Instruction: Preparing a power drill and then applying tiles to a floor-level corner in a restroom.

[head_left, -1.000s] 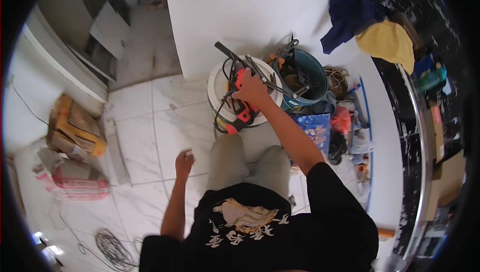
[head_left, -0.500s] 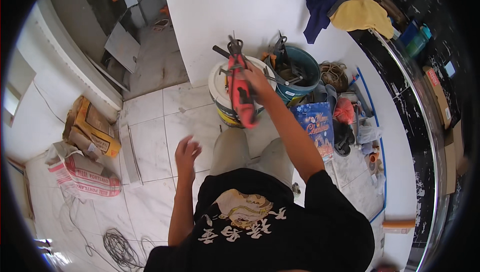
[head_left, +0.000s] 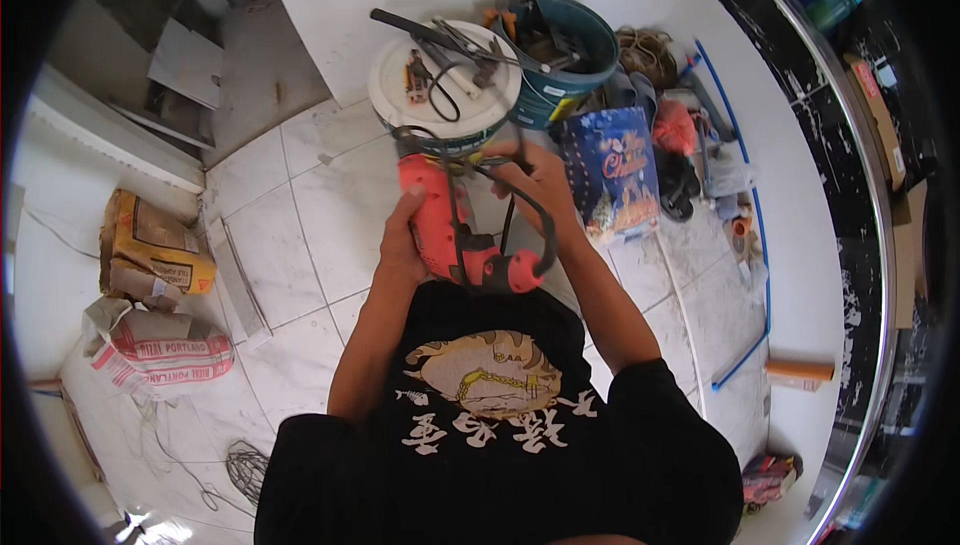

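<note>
A red corded power tool (head_left: pixel 430 210) with black parts is held over my lap; its exact kind is not clear. My left hand (head_left: pixel 406 235) is closed around the side of its body. The black cord (head_left: pixel 535 203) loops over the tool, and my right hand (head_left: pixel 545 185) has its fingers closed on that cord beside the tool. Just beyond stands a bucket with a white lid (head_left: pixel 388 95). On the lid lie a black-handled hammer (head_left: pixel 412 29), other metal hand tools and a small orange and black item (head_left: pixel 415 77).
A teal bucket (head_left: pixel 540 105) full of tools stands right of the lidded one. Nearer are a blue gift bag (head_left: pixel 612 160), a red plastic bag (head_left: pixel 675 128) and coiled rope (head_left: pixel 647 55). Paper sacks (head_left: pixel 170 345) and a wire coil (head_left: pixel 247 470) lie on the left floor.
The power tool has come off the lidded bucket toward my body. My left hand has taken hold of its body, and my right hand has shifted from the body to the cord.
</note>
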`<state>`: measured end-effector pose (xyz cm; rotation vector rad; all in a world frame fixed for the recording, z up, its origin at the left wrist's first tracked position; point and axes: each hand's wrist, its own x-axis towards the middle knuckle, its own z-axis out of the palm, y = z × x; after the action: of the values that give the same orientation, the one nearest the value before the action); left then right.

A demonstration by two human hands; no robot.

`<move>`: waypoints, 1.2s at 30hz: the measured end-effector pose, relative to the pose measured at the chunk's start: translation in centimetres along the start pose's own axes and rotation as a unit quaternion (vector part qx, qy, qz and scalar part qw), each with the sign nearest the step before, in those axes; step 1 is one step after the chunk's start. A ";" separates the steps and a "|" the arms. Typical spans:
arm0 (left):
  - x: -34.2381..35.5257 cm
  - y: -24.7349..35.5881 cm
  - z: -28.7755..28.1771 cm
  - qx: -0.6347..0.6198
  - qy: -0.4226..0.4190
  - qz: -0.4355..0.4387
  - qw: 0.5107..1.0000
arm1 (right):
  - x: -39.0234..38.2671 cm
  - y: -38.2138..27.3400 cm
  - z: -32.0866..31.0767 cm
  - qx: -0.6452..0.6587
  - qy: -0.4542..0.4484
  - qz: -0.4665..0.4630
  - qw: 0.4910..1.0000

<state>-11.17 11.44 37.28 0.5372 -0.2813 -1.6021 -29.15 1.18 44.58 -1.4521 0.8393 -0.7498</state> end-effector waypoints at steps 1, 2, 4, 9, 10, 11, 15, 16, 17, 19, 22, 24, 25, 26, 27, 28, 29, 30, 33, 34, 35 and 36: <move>0.1 0.0 -0.3 0.003 0.043 0.024 0.999 | -0.5 0.7 -0.1 0.075 0.054 0.039 0.995; 0.0 0.4 -0.7 0.000 0.045 0.019 0.999 | -0.9 1.3 -0.3 0.074 0.057 0.045 0.995; -0.5 1.7 -0.9 0.028 0.054 0.092 0.994 | -1.4 2.4 -1.8 0.181 0.138 0.076 0.971; -1.3 5.5 1.7 0.149 0.078 0.229 0.959 | -1.2 5.9 -5.3 0.253 0.106 0.148 0.950; -1.6 6.0 1.9 0.164 0.083 0.283 0.941 | -1.5 6.4 -5.4 0.254 0.098 0.150 0.950; -1.7 6.4 1.5 0.147 0.103 0.310 0.934 | -2.5 6.8 -5.3 0.257 0.098 0.195 0.941; -1.8 8.6 1.7 0.267 0.166 0.376 0.872 | -6.3 8.4 -8.9 0.450 0.078 0.126 0.880; -2.4 9.5 2.0 0.381 0.171 0.332 0.846 | -6.5 8.1 -10.0 0.498 0.091 0.067 0.860; -3.1 10.3 2.0 0.490 0.174 0.283 0.806 | -5.5 5.5 -10.3 0.552 0.208 0.052 0.806; -3.5 11.2 1.6 0.523 0.115 0.220 0.815 | -3.1 3.4 -13.2 0.543 0.320 -0.038 0.775; -2.9 11.7 0.9 0.548 -0.021 0.050 0.835 | -0.4 6.3 -24.4 0.591 0.288 -0.140 0.740; -3.6 12.2 1.6 0.613 -0.040 0.024 0.789 | 0.8 3.1 -28.2 0.602 0.219 -0.129 0.757; -3.9 12.7 2.7 0.615 -0.050 0.015 0.787 | 1.5 1.0 -29.4 0.600 0.202 -0.127 0.764; -4.2 13.4 4.0 0.698 -0.055 0.040 0.713 | 2.3 -1.3 -30.1 0.597 0.180 -0.122 0.772; -4.2 13.9 5.2 0.770 -0.064 0.069 0.631 | 2.2 -4.3 -30.7 0.573 0.131 -0.108 0.802; -4.3 14.2 6.1 0.769 -0.070 0.068 0.632 | 2.1 -6.5 -30.7 0.548 0.080 -0.091 0.827; -4.4 14.5 6.7 0.857 -0.037 0.070 0.510 | 1.9 -7.3 -30.3 0.546 0.083 -0.093 0.829; -4.3 14.7 7.1 0.924 0.000 0.073 0.376 | 1.9 -8.0 -29.7 0.487 0.056 -0.084 0.867; -5.6 16.5 3.6 0.901 0.107 0.129 0.400 | 2.2 -7.2 -27.1 0.330 0.088 0.004 0.940; -6.1 17.1 1.5 0.866 0.180 0.171 0.434 | 2.1 -6.1 -25.7 0.226 0.159 0.077 0.958; -6.9 17.6 -0.9 0.865 0.189 0.174 0.431 | 1.7 -4.6 -24.1 0.107 0.216 0.090 0.966; -7.9 18.0 -3.6 0.769 0.286 0.215 0.530 | 1.4 -2.4 -22.5 -0.011 0.267 0.099 0.959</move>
<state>6.42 17.75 44.33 2.0808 -1.2238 -0.1828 -47.29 -11.88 48.09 -1.1711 1.3865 -0.9986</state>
